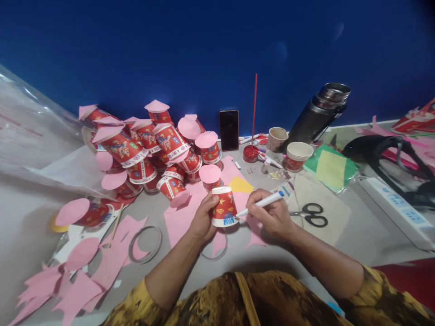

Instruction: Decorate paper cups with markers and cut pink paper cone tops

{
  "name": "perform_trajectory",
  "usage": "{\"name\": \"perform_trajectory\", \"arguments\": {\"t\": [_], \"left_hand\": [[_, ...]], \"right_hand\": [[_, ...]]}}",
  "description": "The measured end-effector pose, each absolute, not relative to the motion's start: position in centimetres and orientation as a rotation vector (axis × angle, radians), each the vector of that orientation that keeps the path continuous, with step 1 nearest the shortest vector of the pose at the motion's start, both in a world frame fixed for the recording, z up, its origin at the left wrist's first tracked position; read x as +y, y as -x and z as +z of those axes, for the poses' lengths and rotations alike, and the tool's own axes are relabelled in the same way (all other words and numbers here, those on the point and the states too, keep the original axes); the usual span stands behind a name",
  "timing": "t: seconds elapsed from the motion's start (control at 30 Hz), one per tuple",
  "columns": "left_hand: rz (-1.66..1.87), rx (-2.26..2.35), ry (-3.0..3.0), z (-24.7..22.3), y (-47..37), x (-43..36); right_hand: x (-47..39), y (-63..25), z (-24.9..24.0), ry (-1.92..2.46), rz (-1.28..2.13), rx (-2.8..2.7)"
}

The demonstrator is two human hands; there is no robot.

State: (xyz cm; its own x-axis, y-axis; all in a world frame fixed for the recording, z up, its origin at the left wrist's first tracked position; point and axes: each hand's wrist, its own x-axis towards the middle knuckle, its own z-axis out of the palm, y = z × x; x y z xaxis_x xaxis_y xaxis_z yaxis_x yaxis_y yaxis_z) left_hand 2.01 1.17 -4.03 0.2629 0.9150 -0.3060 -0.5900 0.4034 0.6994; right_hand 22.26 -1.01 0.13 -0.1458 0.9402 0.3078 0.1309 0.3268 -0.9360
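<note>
My left hand (203, 216) is closed around a red paper cup (223, 206) that is turned upside down, its white base upward. Blue marks run along the cup's lower band, close to the rim. In my right hand (270, 215) is a white marker (260, 204), its tip touching or very near those blue marks. Pink paper (176, 222) lies on the table beneath both hands. Just behind the held cup stands another red cup with a pink paper top (210, 174).
A pile of red cups with pink tops (142, 149) fills the left back. A phone (229, 130) leans upright against the blue wall. Scissors (312, 215), stacked cups (297, 158), a dark flask (311, 115) and a power strip (396, 210) are on the right. Tape rings (133, 253) lie front left.
</note>
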Motion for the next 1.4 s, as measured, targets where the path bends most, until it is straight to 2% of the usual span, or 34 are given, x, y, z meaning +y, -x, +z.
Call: {"name": "perform_trajectory", "arguments": {"t": [1.4], "left_hand": [[1.076, 0.748, -0.583, -3.0, -2.4, 0.7]], "right_hand": [[-1.4, -22.0, -0.1, 0.884, 0.824, -1.660]]}}
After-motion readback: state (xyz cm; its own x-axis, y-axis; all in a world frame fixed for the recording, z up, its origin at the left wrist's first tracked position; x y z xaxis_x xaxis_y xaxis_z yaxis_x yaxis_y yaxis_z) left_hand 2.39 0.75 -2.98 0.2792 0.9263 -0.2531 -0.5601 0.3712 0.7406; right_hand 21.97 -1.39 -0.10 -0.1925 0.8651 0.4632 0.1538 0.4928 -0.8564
